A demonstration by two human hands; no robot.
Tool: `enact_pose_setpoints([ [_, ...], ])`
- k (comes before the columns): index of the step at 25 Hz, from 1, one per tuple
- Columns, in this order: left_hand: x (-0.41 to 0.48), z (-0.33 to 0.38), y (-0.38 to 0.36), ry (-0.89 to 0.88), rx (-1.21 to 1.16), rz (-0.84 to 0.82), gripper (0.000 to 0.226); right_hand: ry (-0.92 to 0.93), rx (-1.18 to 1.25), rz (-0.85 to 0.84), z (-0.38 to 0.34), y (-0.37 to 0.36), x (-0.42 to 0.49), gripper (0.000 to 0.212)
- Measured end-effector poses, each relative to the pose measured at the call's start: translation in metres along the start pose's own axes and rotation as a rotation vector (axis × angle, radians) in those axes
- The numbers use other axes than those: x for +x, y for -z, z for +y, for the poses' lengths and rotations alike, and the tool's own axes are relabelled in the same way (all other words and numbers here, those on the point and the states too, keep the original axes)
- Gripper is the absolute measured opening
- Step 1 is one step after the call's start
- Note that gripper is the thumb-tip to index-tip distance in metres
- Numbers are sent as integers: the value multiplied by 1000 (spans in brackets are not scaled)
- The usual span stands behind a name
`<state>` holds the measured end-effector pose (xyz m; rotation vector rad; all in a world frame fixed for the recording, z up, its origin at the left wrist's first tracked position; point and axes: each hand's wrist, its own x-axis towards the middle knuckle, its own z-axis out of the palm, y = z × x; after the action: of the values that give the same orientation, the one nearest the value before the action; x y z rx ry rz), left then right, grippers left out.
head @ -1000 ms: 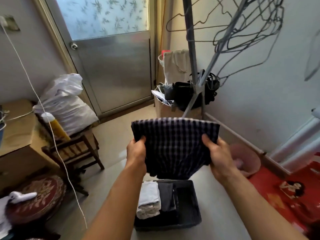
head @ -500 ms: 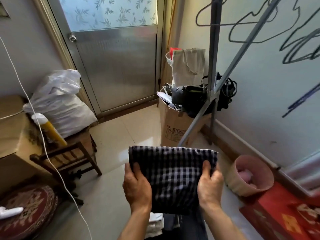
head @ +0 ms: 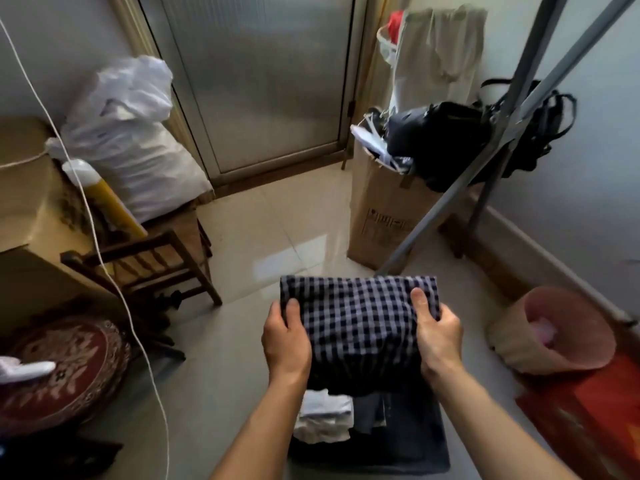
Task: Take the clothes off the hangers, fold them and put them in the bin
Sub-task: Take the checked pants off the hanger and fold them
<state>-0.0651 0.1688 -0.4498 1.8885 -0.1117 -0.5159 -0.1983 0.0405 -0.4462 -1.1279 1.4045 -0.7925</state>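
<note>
Both hands are up front: left hand (head: 285, 344) and right hand (head: 438, 336) each clamp a side edge of the folded checked garment (head: 360, 323), thumbs on top. The bundle hangs in the air directly above the bin, not touching it.

Off to the right rises the grey drying rack (head: 429, 216), its legs planted on the tiled floor by the wall. A tall cardboard box (head: 384, 216) stuffed with bags stands just beside it. Down at the bottom sits the dark bin (head: 429, 448), on the floor between the forearms. A pink wastebasket (head: 554, 334) stands well to its right.

Inside the bin, a white folded piece (head: 325, 417) fills the left side and a dark folded piece (head: 372, 410) lies next to it at the middle. The right side looks free, though the checked bundle hides the far end.

Folding looks done, so the drop is the job in hand. The danger is that the bundle looks wider than the free strip. Set down flat, it could ride up on the white piece or hang over the right rim. Let go of both edges too early and the loose lower layers could spring open and spoil the fold.
</note>
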Motion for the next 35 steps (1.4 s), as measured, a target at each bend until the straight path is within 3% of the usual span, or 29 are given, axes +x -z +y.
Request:
enact_pose_setpoints([
  [4,52,-36,-20,-43,21,16,25,-18,17,-50,43,-35,44,18],
  [9,91,-109,-48,131,-32,37,28,-70,32,-122,109,-62,87,21],
  [14,84,-208,-64,237,66,40,30,-170,-80,-132,208,-54,97,18],
  [16,78,-250,-70,262,122,37,27,-204,-141,-132,255,-47,101,30],
  [19,76,-305,-80,287,170,-10,25,-257,-240,-132,333,-37,113,71],
  [20,80,-321,-84,284,193,-23,25,-282,-272,-141,357,-33,119,71],
  [24,101,-363,-92,230,266,-27,24,-313,-332,-139,395,-33,122,31],
  [29,118,-389,-98,338,336,-40,21,-339,-326,-136,410,-43,126,28],
  [30,117,-392,-97,315,405,-16,30,-325,-398,-108,411,-44,123,37],
  [32,104,-391,-95,36,574,80,38,-117,-618,2,405,-43,109,45],
  [33,94,-390,-95,-171,630,40,39,72,-701,15,400,-44,97,45],
  [35,71,-397,-95,-443,750,-255,45,366,-875,-228,400,-48,69,47],
])
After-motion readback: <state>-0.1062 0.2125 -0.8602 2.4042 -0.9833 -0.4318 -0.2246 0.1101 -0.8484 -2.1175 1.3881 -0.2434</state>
